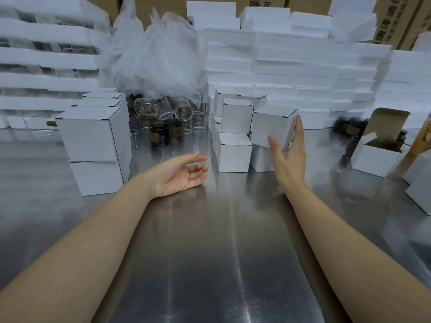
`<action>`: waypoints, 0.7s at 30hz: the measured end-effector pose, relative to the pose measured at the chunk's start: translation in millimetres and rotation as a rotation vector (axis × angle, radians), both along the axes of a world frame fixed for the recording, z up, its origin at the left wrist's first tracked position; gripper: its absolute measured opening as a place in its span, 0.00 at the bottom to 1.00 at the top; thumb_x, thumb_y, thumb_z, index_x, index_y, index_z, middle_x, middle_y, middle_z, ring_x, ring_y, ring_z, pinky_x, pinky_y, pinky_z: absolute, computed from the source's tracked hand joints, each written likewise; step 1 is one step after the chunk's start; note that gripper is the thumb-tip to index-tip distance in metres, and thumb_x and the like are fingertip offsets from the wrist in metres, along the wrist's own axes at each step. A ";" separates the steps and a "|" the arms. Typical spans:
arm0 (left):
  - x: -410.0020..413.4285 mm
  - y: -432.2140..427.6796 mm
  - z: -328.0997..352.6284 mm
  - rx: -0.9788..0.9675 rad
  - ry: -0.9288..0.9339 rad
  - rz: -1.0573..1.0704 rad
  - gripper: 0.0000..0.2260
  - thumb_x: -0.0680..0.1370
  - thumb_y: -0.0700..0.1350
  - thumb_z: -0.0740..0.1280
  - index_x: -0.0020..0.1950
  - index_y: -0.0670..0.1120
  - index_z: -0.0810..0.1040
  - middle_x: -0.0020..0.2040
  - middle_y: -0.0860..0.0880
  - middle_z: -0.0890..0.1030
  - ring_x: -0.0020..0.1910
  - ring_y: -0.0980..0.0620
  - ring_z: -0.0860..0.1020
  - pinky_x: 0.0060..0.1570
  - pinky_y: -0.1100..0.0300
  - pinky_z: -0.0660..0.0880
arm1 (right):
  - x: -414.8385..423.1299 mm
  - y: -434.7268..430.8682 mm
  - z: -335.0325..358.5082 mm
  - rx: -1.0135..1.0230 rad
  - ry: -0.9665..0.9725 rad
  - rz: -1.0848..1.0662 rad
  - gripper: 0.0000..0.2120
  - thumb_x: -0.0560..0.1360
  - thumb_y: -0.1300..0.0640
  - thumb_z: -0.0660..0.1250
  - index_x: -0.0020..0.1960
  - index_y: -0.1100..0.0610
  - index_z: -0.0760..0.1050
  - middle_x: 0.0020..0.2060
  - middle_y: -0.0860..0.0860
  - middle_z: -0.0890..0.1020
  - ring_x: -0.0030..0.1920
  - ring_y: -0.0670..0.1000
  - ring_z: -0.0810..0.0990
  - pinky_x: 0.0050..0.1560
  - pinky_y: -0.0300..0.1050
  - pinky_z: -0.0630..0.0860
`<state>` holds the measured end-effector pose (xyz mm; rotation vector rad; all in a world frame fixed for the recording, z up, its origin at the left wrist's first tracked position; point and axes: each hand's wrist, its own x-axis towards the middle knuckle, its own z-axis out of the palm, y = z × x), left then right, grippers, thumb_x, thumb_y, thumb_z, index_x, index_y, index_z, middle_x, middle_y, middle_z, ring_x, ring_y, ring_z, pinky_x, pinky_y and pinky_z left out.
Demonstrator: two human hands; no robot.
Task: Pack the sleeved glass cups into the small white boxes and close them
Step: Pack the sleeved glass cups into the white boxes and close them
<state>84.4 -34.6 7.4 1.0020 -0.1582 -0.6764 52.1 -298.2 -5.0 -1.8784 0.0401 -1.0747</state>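
Note:
My right hand (290,151) has straight fingers against the right side of a closed small white box (271,128), thumb at its lower front; the box is tilted on top of another white box (262,159). My left hand (180,173) lies palm up on the steel table (210,252), fingers relaxed, holding nothing. Sleeved glass cups (159,134) with brown bands stand at the back centre among clear glasses (163,108). An open white box (379,155) with its lid flap up sits at the right.
Closed white boxes are stacked at left (93,136) and centre (234,151). White foam slabs (291,66) are piled along the back, with crumpled plastic wrap (158,54) over the glasses. More dark cups (349,127) stand at the back right. Another white box (422,190) sits at the right edge.

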 end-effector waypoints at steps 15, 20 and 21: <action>1.9 -4.9 -2.2 -0.029 -0.047 0.184 0.05 0.80 0.38 0.64 0.54 0.40 0.75 0.39 0.45 0.76 0.38 0.51 0.81 0.43 0.58 0.82 | 9.6 -4.7 -5.5 0.019 0.081 -0.026 0.27 0.78 0.56 0.66 0.75 0.53 0.63 0.65 0.49 0.76 0.66 0.49 0.73 0.61 0.32 0.65; 6.0 -9.1 -5.0 -0.002 -0.159 0.396 0.05 0.80 0.34 0.62 0.54 0.40 0.75 0.40 0.44 0.77 0.40 0.51 0.80 0.44 0.59 0.81 | 9.4 -4.8 -4.5 -0.033 0.149 0.009 0.32 0.74 0.54 0.71 0.74 0.54 0.62 0.67 0.50 0.73 0.66 0.49 0.71 0.68 0.48 0.68; 6.7 -11.5 -6.5 0.102 -0.238 0.493 0.07 0.80 0.33 0.61 0.55 0.40 0.74 0.43 0.44 0.77 0.41 0.52 0.79 0.43 0.61 0.80 | 9.4 -4.8 -4.2 -0.029 0.162 -0.003 0.34 0.73 0.54 0.72 0.75 0.54 0.62 0.68 0.51 0.71 0.67 0.50 0.71 0.68 0.51 0.68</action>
